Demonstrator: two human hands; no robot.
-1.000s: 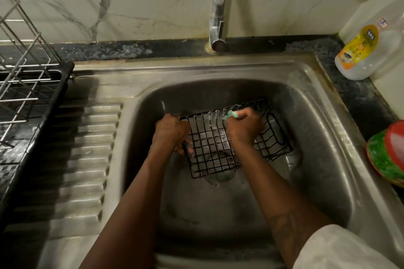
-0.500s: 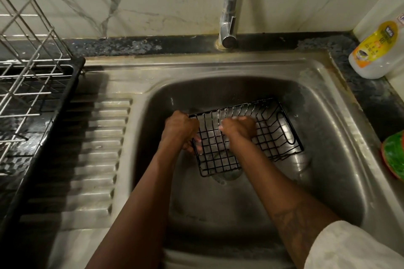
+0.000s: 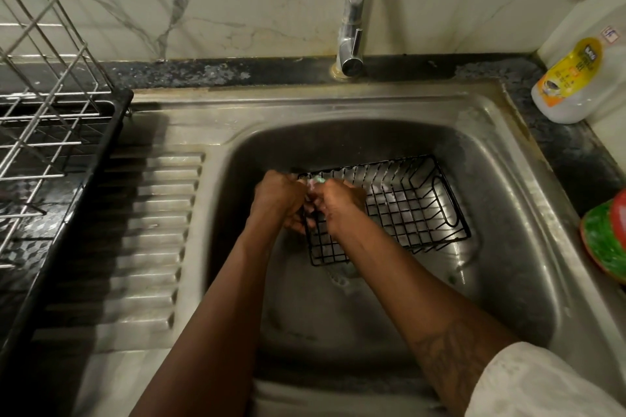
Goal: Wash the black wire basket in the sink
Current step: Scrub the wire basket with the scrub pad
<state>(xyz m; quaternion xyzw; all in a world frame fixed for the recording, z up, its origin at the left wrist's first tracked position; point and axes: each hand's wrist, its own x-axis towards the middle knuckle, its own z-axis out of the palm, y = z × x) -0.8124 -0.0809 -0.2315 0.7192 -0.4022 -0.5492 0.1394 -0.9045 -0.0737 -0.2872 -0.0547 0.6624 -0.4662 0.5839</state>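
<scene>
Left hand (image 3: 277, 203), right hand (image 3: 339, 202) blurred — basket (image 3: 389, 166) corner hidden.

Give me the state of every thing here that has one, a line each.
black wire basket, in the sink, open side up, held at its left end.
left hand, grips the basket's left end.
right hand, curled round a pale green scrubber at the basket's left rim.
tap, no water seen running.
sink, wet.
soap bottle, on the counter in the right corner.
</scene>
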